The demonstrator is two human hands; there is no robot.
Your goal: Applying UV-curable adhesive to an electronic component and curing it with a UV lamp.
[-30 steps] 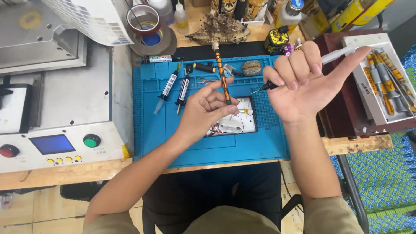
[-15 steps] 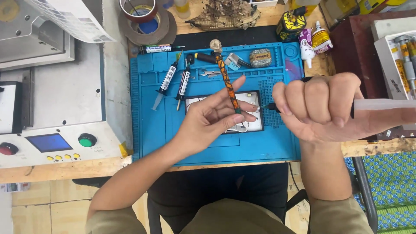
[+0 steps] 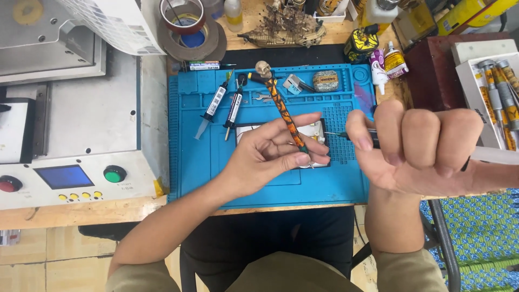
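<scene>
Blue silicone work mat (image 3: pixel 189 162) covers the middle of a wooden bench, and everything of interest sits on it or just above it. At the mat's centre lies a small white-backed circuit board (image 3: pixel 313 130), partly hidden by the left hand (image 3: pixel 270 157). That hand rests over the board with its fingers closed around the lower end of an orange-and-black patterned tool (image 3: pixel 284 113), thumb and fingertips pinching it close to the tip. The tool's long axis runs up and slightly left from the board toward the mat's far edge, ending in a small skull-shaped knob (image 3: pixel 263 68).

To the right of the board the right hand (image 3: pixel 416 151) is curled into a fist around a pale-handled screwdriver (image 3: pixel 494 156); its handle sticks out to the right past the mat's edge, and its thin dark tip (image 3: pixel 338 134) points left, nearly level, ending just beside the board's right edge. The two tool tips stand near each other over the board, with the left hand the closer one.

Left of the board on the mat lie two syringes (image 3: pixel 224 105), well apart from both hands, leaving bare mat on that side. Beyond the mat's right edge stands a white tray of screwdrivers (image 3: pixel 500 92), close behind the right fist. A grey machine with a green button (image 3: pixel 114 173) borders the mat's left edge.
</scene>
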